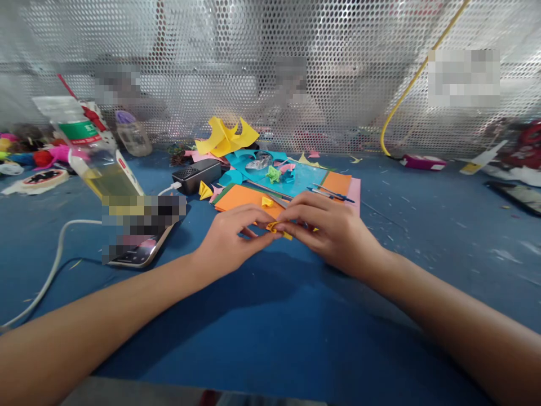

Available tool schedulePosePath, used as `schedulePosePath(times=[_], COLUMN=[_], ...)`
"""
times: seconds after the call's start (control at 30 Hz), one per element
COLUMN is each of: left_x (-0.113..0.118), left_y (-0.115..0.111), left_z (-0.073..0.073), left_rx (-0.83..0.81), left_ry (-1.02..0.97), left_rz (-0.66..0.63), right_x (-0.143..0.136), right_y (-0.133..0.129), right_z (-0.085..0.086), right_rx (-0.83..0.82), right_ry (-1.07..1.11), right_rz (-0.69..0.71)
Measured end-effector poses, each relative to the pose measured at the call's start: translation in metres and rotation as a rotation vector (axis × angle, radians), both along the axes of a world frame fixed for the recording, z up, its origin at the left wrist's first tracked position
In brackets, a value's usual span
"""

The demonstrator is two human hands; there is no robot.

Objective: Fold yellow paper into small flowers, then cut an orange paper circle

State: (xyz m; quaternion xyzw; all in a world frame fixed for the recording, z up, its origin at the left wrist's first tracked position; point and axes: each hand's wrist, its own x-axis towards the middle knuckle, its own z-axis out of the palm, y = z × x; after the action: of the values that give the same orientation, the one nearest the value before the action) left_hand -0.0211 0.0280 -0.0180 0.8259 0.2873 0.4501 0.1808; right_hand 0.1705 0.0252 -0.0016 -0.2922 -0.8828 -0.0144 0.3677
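A small folded piece of yellow paper is pinched between my two hands above the blue table. The fingertips of my left hand close on its left side. My right hand grips its right side, and its fingers cover part of the paper. Just behind my hands lie orange paper sheets with a small yellow folded piece on top. Scissors, partly hidden by my right hand, seem to lie there too. Pens rest on the sheets behind my right hand.
On the left a phone leans by a plastic bottle, with a white cable running to the table's edge. A black box-shaped device, blue paper and yellow scraps lie behind. A perforated metal screen bounds the back.
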Motion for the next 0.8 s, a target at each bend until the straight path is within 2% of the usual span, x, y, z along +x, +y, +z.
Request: schedulePosePath(times=[0.27,0.47,0.6,0.8], left_x=[-0.0003,0.0,0.001,0.0015], left_y=[0.0018,0.0035,0.0019,-0.0004], left_z=[0.0015,-0.0008,-0.0001,-0.0007], left_rx=[-0.148,-0.269,-0.238,-0.097], left_ry=[-0.083,-0.165,-0.135,-0.084], left_rz=[-0.013,-0.073,-0.055,0.022], right_x=[-0.002,-0.0018,-0.0018,-0.0024], right_y=[0.0022,0.002,0.001,0.0003], right_z=[0.0014,0.0007,0.0011,0.0011], right_rx=[-0.067,-0.085,-0.082,-0.037], right_ry=[0.069,0.093,0.093,0.056], right_rz=[0.021,0.033,0.03,-0.016])
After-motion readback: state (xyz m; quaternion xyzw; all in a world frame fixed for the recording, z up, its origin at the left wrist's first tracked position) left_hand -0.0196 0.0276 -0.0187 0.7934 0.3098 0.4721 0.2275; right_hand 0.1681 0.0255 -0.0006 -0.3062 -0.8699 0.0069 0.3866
